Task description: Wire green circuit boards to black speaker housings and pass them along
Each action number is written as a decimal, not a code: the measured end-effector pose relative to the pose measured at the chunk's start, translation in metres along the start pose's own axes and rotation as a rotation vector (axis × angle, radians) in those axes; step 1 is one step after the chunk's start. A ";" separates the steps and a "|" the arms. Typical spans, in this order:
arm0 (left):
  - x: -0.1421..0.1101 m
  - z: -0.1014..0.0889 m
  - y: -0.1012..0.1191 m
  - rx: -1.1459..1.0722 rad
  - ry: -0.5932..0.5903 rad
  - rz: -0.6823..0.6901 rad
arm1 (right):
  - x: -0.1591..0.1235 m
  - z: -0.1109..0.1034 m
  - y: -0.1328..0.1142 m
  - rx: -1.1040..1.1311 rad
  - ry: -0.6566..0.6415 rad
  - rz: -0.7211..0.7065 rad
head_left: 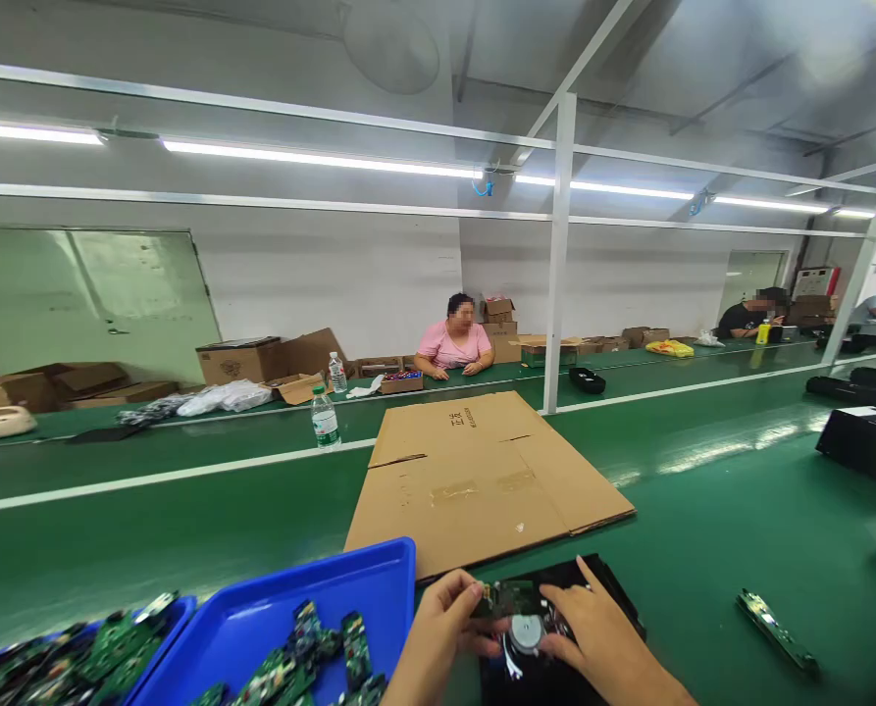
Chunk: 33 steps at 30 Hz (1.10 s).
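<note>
Green circuit board (511,596) sat at my fingers, its left end pinched between the thumb and forefinger of my left hand (448,632). My right hand (595,632) had its fingers spread, the thumb by a round silver disc (527,633) and one finger raised; I could not tell whether it gripped anything. I seemed to hold the board from both sides to keep it level and steady. White wires (512,669) hung below the disc, over a black case (497,690) that lay under my hands, probably there to be within easy reach.

Left of my wrist stood a blue tray (410,579), with loose green boards (276,675) heaped low in it and bare plastic toward its far side. Beyond it, a second blue tray (182,618) was piled fuller with boards (118,659). Both looked set close for quick picking. One lone board (776,630) lay apart on the green table (688,588) to my right.

Flattened cardboard (474,490) lay ahead, a water bottle (325,424) beyond its left edge. Farther off, a co-worker in pink (453,343) sat behind a small box (401,384) of red and blue pieces.
</note>
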<state>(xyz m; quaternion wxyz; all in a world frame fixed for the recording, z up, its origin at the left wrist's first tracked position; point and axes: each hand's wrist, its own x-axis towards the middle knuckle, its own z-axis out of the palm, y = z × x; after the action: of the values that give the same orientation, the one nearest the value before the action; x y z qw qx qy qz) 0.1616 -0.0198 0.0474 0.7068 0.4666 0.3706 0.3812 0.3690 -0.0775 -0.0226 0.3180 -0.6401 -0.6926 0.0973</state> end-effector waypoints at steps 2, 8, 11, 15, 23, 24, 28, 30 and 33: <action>-0.001 -0.005 0.012 0.022 0.038 0.045 | 0.007 -0.005 -0.008 0.116 0.036 0.013; 0.000 -0.019 0.019 0.076 0.118 0.048 | 0.022 -0.014 -0.030 0.349 0.000 0.001; 0.007 -0.021 0.011 0.060 0.144 0.026 | 0.025 -0.010 -0.044 0.687 0.152 0.115; 0.007 -0.022 0.010 -0.037 0.175 0.030 | 0.025 0.012 -0.052 1.366 0.194 0.273; 0.006 -0.022 0.006 -0.398 0.273 -0.061 | 0.022 0.029 -0.043 1.648 0.159 0.443; 0.008 -0.022 0.002 -0.414 0.255 -0.115 | 0.021 0.027 -0.043 1.643 0.131 0.431; 0.012 -0.019 -0.015 -0.457 0.180 -0.231 | 0.019 0.021 -0.044 1.570 0.118 0.382; 0.011 -0.015 -0.019 -0.443 0.157 -0.235 | 0.019 0.020 -0.043 1.488 0.172 0.403; 0.006 -0.008 -0.021 -0.367 0.105 -0.222 | 0.016 0.021 -0.042 1.239 0.215 0.425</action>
<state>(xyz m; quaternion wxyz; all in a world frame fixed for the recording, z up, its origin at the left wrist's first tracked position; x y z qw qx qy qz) 0.1612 -0.0168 0.0239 0.7972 0.2660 0.3803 0.3861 0.3225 -0.0633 -0.0111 0.6683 -0.4677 -0.3318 0.4738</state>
